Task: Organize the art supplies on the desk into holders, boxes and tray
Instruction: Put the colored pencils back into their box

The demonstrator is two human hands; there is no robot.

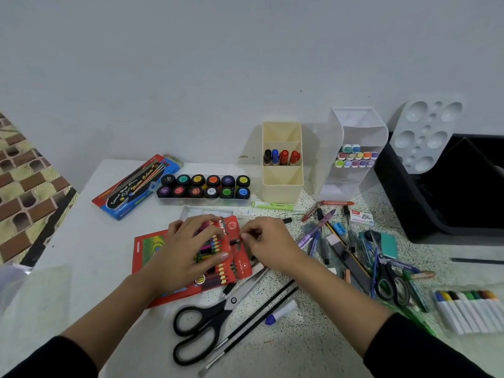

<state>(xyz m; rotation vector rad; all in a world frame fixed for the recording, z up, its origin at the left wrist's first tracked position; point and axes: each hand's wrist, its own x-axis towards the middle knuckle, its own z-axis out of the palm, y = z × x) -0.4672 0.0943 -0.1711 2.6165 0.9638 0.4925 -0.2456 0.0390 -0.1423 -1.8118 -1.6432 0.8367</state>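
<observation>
Black scissors (204, 326) lie closest, blades pointing up and right on the speckled surface (300, 347). Just beyond, the red pencil box (234, 230) lies open, its coloured pencils in rows with their tips to the right. The left grip (188, 246) lies over those pencils, fingers bent across the box and thumb along its near side. The right grip (270, 246) pinches a dark pencil (235, 242) at the box's flap. Farther right, loose pens (316, 230) lie scattered near a black tray (395, 192).
</observation>
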